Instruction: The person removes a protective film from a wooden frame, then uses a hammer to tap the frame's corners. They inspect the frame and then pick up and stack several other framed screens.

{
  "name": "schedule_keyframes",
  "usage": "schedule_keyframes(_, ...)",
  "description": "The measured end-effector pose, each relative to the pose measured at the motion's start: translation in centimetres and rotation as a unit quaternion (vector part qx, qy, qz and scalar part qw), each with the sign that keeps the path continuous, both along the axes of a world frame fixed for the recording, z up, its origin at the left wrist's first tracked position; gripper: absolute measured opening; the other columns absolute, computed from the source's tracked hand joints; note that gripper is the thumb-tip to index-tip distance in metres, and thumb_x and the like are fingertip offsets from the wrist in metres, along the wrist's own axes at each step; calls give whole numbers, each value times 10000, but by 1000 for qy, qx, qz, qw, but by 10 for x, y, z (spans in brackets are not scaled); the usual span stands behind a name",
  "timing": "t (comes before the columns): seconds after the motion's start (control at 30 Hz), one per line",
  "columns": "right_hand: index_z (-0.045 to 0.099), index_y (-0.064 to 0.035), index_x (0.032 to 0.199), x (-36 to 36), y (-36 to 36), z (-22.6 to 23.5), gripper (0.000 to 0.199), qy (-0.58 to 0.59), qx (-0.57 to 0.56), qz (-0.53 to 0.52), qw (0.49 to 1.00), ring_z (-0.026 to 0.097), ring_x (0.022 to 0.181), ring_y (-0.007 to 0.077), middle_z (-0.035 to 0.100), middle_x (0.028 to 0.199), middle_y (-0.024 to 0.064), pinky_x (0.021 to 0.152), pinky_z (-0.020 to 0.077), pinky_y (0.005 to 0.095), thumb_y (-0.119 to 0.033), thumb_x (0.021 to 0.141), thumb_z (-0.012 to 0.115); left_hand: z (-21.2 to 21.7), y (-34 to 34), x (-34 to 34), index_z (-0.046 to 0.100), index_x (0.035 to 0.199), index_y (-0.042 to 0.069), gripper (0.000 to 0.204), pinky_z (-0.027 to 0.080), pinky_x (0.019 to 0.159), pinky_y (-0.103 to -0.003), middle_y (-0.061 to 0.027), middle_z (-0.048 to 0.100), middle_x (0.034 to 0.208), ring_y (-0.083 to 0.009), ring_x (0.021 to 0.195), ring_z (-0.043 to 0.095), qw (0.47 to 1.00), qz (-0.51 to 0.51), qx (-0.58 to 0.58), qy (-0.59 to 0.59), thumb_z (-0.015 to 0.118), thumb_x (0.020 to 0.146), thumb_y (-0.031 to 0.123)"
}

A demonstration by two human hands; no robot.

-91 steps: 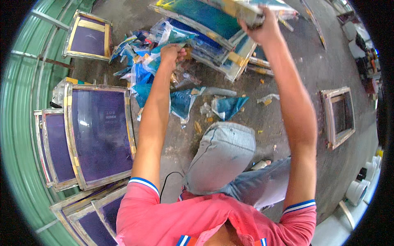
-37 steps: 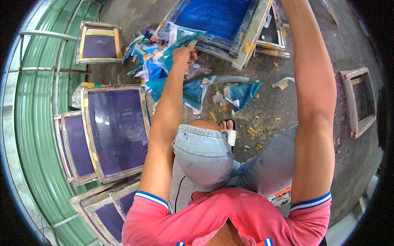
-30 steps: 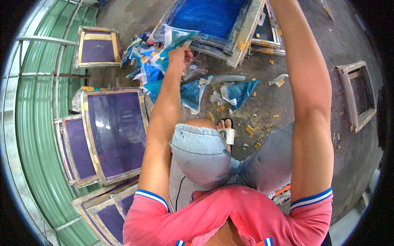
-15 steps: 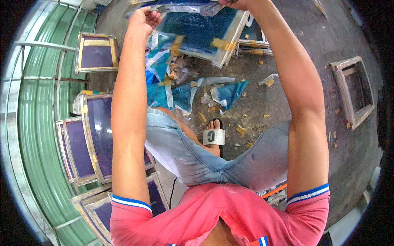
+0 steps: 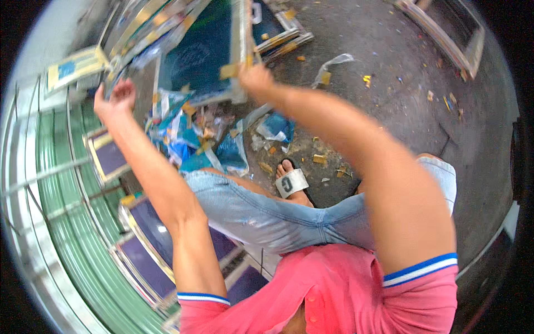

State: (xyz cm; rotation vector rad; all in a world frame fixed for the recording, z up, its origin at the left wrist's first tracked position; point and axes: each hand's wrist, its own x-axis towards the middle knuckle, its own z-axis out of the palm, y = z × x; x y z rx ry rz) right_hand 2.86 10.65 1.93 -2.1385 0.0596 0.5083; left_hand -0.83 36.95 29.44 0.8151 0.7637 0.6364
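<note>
My left hand (image 5: 115, 101), thumb and curled fingers round its end, is on the lower corner of a tilted screen printing frame (image 5: 149, 38), which is blurred. My right hand (image 5: 256, 80) is closed at the right edge of another screen printing frame (image 5: 194, 58), with dark blue mesh, a pale wooden border and yellow tape. Motion blur and the hand itself hide the fingertips there. Torn blue and clear film (image 5: 178, 131) lies in a heap below this frame, close to my left knee.
More purple-meshed frames (image 5: 147, 261) lean along the green corrugated wall (image 5: 72, 183) at left. A yellow-edged frame (image 5: 75, 68) is at the far left. Another dark frame (image 5: 281, 33) lies behind the blue one; a bare wooden frame (image 5: 445, 33) is far right. Tape scraps (image 5: 320, 159) litter the floor.
The view has turned. My left hand has gone left with the tilted frame. My right hand has left it and come down to the edge of the blue-meshed frame.
</note>
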Motion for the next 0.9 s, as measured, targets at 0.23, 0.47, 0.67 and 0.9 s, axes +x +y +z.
schedule_keyframes(0.23,440,64,1257,-71,10,74,723,228,181,-253,922,427,1266,449,383,1348,304,1066,378,461,-339,739,744,4,-29,2,481,1043,-183,556,499,748,-454,-100,455,655,-263,670,536,998,57,35,19,683,812,281)
schedule_keyframes(0.47,575,88,1103,-55,12,36,561,251,369,-354,822,653,1030,320,661,1079,253,875,501,425,-215,679,783,-20,-6,9,540,920,-92,304,530,723,-424,-78,504,647,-220,627,549,994,0,58,95,657,848,179)
schedule_keyframes(0.67,545,113,1056,-42,33,129,508,203,385,-426,793,627,1007,398,616,1068,292,903,485,445,-185,687,728,-36,20,-2,560,836,-10,72,531,688,-365,-29,497,558,-174,544,545,983,-30,98,152,583,878,43)
schedule_keyframes(0.9,501,74,1118,-24,27,207,465,194,534,-355,743,535,1110,433,499,1214,271,944,472,470,-148,729,629,-22,29,17,597,896,-6,113,470,649,-361,-2,484,545,-166,583,545,979,-41,138,142,573,928,100)
